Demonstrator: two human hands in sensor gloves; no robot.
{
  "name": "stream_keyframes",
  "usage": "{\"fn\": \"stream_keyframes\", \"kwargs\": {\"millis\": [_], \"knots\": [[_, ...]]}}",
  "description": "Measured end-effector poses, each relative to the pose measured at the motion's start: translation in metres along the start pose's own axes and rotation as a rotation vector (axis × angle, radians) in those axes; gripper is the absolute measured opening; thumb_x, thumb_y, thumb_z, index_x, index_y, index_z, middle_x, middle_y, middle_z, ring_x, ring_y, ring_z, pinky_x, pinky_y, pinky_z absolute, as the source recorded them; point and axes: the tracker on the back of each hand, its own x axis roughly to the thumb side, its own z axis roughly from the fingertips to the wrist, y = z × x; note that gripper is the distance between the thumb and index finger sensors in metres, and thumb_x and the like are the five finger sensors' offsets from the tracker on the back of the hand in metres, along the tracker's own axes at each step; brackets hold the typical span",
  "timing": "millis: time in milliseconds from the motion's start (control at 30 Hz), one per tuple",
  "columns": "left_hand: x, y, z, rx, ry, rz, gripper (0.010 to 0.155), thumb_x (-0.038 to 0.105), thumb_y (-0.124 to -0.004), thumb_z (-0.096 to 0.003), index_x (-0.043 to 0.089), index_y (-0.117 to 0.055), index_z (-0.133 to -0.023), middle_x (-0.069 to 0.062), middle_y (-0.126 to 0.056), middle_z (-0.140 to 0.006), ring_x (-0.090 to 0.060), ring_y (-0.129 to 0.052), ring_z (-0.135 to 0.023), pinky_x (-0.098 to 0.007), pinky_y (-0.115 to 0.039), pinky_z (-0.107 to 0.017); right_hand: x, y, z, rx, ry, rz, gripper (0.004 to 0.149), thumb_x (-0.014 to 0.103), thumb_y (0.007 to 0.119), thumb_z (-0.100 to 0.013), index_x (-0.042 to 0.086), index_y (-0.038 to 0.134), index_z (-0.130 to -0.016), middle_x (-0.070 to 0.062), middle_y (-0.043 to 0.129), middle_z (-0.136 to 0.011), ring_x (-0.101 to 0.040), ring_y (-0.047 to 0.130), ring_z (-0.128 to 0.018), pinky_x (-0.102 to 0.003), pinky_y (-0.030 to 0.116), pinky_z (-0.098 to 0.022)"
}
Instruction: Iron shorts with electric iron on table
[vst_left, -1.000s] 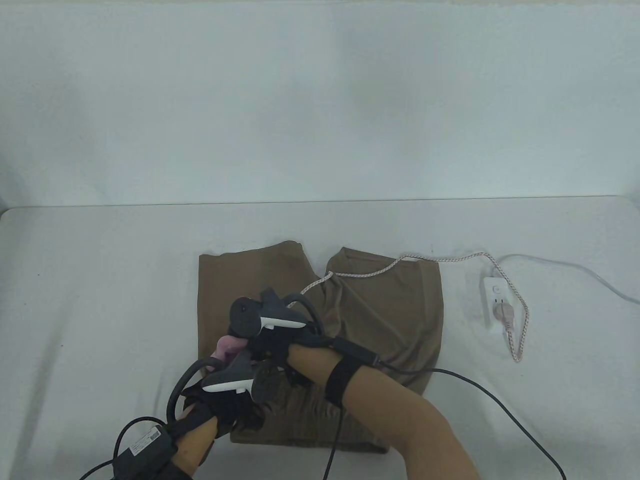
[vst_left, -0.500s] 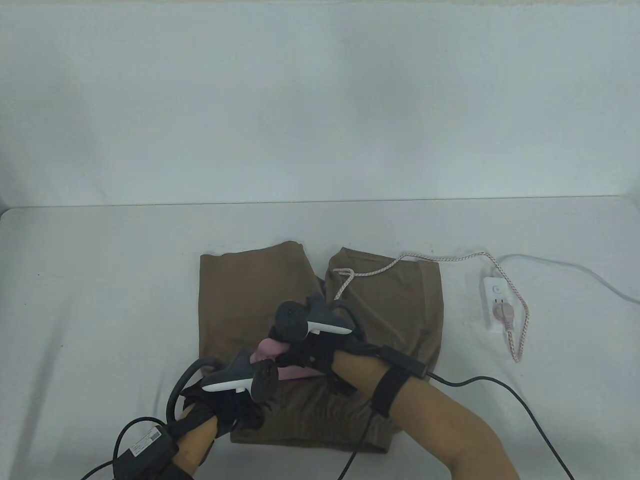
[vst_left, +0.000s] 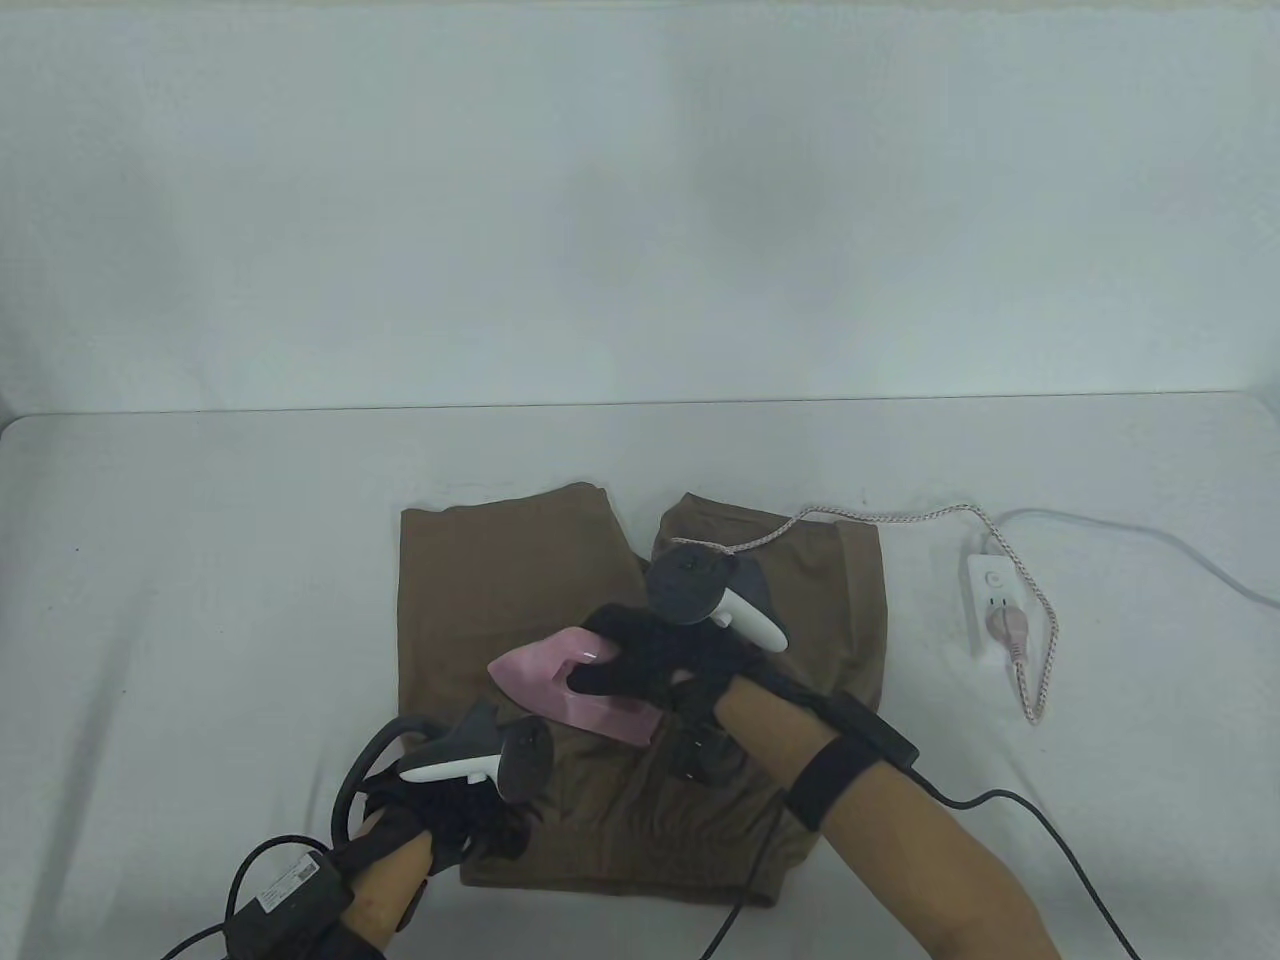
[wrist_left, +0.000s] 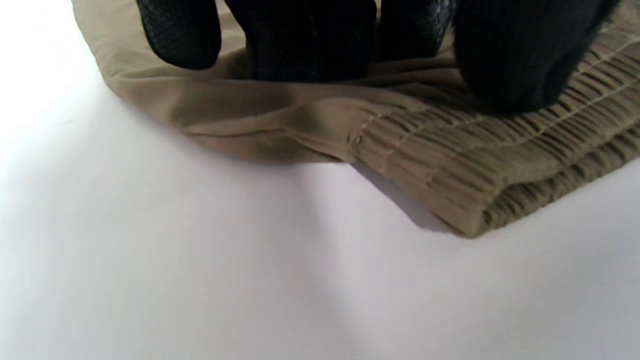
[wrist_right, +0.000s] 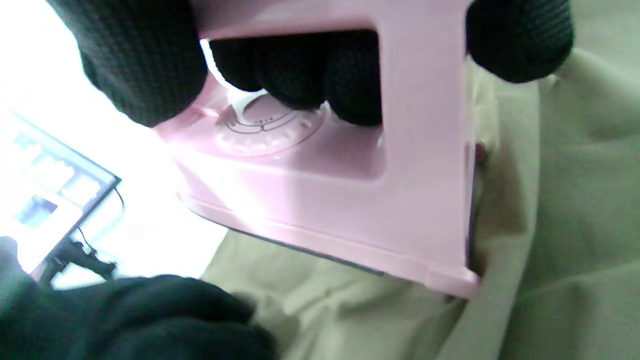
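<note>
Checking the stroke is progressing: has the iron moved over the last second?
Yes. The iron, gripped by the right hand, has slid to the view's right across the shorts, toward the power strip.

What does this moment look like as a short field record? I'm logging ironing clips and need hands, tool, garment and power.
right hand: grips the iron's handle
iron: pink, on the shorts, nose toward the left
left hand: presses on the elastic waistband corner
shorts: brown, laid flat on the table
cord: braided, runs across the right leg to the power strip
power strip: white, right of the shorts, plug inserted
</note>
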Motion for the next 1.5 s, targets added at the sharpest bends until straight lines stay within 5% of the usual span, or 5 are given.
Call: {"fn": "stream_keyframes", "kwargs": {"millis": [267,500,833,1167,1500], "knots": [[-0.002,0.001,0.002,-0.004,0.011,-0.012,0.071,0.057,-0.08,-0.0471,0.04,-0.05,-0.109,0.003,-0.056,-0.113,-0.024,-0.073,-0.098,-0.062,-0.057,-0.077,-0.023,-0.054,0.022,-0.12,-0.003,-0.287,0.059,0.052,0.093,-0.043,0.035,0.072,-0.095,0.011,0.088,-0.086,-0.025,0.093,-0.083,-0.071,0.067,-0.064],[-0.008,0.011,0.015,0.043,0.045,0.004,0.071,0.057,-0.08,-0.0473,0.038,-0.052,-0.11,-0.002,-0.046,-0.121,-0.032,-0.068,-0.106,-0.064,-0.055,-0.077,-0.038,-0.112,0.034,-0.349,-0.008,-0.38,0.059,0.044,0.095,-0.042,0.036,0.071,-0.094,0.013,0.086,-0.09,-0.029,0.092,-0.087,-0.068,0.063,-0.069],[-0.016,0.051,0.067,0.346,0.151,0.072,0.069,0.059,-0.077,-0.0482,0.036,-0.056,-0.11,-0.002,-0.049,-0.121,-0.033,-0.069,-0.105,-0.063,-0.055,-0.077,-0.073,-0.164,0.01,-0.693,0.075,-0.518,0.056,0.039,0.099,-0.039,0.038,0.073,-0.089,0.016,0.086,-0.087,-0.028,0.091,-0.089,-0.061,0.064,-0.071],[-0.032,0.047,0.087,0.647,0.209,0.223,0.066,0.062,-0.073,-0.049,0.035,-0.06,-0.109,-0.002,-0.057,-0.119,-0.033,-0.073,-0.103,-0.064,-0.058,-0.076,-0.12,-0.176,-0.028,-0.813,0.223,-0.535,0.052,0.035,0.101,-0.038,0.041,0.074,-0.082,0.019,0.087,-0.085,-0.026,0.088,-0.093,-0.058,0.062,-0.074],[-0.033,0.039,0.074,0.516,0.157,0.236,0.066,0.062,-0.072,-0.0496,0.035,-0.06,-0.109,-0.002,-0.058,-0.119,-0.033,-0.074,-0.103,-0.064,-0.057,-0.076,-0.149,-0.17,-0.061,-0.743,0.312,-0.54,0.051,0.034,0.099,-0.041,0.041,0.073,-0.084,0.018,0.085,-0.087,-0.027,0.085,-0.096,-0.06,0.058,-0.076]]}}
